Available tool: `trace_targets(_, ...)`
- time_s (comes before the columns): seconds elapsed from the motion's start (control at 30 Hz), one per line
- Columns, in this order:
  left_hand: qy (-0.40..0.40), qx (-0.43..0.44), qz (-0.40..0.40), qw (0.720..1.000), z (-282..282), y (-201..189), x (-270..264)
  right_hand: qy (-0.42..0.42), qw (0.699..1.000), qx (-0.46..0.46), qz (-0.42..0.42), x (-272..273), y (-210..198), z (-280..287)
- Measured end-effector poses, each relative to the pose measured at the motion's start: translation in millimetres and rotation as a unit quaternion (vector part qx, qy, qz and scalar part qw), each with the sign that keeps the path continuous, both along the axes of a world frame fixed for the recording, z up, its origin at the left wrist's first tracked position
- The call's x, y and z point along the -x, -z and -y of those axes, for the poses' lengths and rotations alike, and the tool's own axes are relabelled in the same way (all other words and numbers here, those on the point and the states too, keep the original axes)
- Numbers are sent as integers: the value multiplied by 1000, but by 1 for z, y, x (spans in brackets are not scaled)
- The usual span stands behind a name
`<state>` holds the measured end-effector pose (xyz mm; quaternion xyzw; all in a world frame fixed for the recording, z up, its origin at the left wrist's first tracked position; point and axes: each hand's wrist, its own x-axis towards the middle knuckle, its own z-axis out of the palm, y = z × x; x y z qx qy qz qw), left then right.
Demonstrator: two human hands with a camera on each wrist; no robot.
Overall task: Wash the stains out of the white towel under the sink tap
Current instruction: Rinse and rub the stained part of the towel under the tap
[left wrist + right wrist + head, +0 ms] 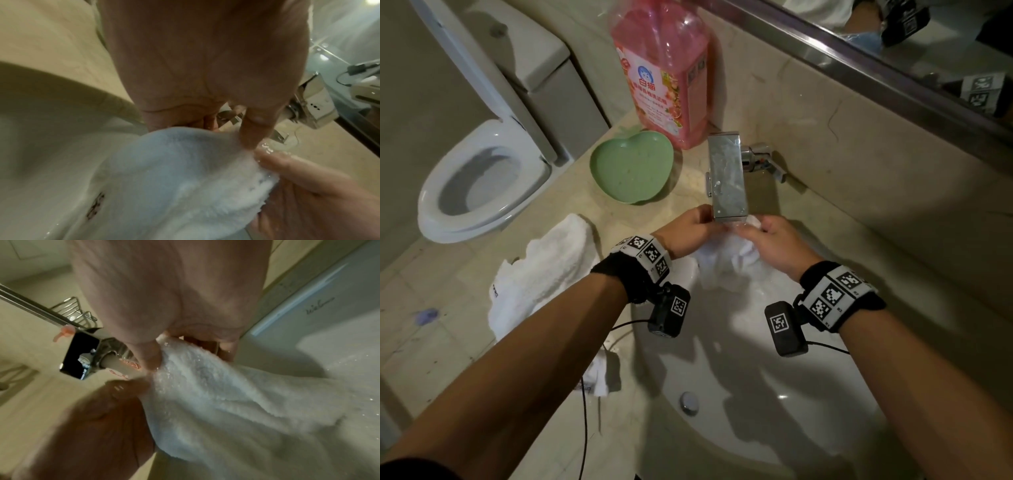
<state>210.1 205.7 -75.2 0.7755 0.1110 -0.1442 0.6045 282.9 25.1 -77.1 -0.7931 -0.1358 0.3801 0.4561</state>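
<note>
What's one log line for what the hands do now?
step: rinsing | left hand: grips white towel | right hand: grips towel | place: under tap, over sink

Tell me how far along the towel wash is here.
Done: the towel is wet and over the sink, right under the tap. In hand: the left hand and right hand both grip it at the spout, apparently rubbing. Left: any stains are out of view, so rinsing and wringing likely remain.

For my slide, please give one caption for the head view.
Both hands, left and right, hold the white towel under the tap.
</note>
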Motion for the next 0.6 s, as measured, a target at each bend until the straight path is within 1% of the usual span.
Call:
trace_targets(0.03, 8, -14, -8, 1000, -2, 2, 3, 16, 1000, -13, -8, 0, -2, -2)
trace_targets(0.1, 26, -81, -19, 996, -6, 7, 13, 49, 998, -26, 0, 1, -5, -7)
trace_targets(0.17, 24, -141, -11, 990, -9, 12, 21, 75, 997, -25, 8, 1, -7, -8)
trace_targets(0.23, 9, -145, -2, 989, -11, 9, 25, 65, 998, -22, 11, 1, -7, -6)
trace_targets(0.33, 7, -155, 14, 988, -10, -2, 22, -20, 1000, -16, 16, 8, -11, -10)
trace_targets(0.37, 13, -166, 17, 986, -9, -5, 20, -27, 999, -24, 11, 11, -10, -13)
trace_targets(0.4, 14, -170, 17, 985, -8, -7, 18, -22, 999, -33, 11, 14, -10, -16)
trace_targets(0.5, -18, -142, 3, 990, -8, -12, 14, 4, 999, -34, 24, 16, -18, -16)
trace_targets(0.6, 2, -158, -17, 987, -8, -7, 18, 56, 997, -19, 46, 12, -35, -5)
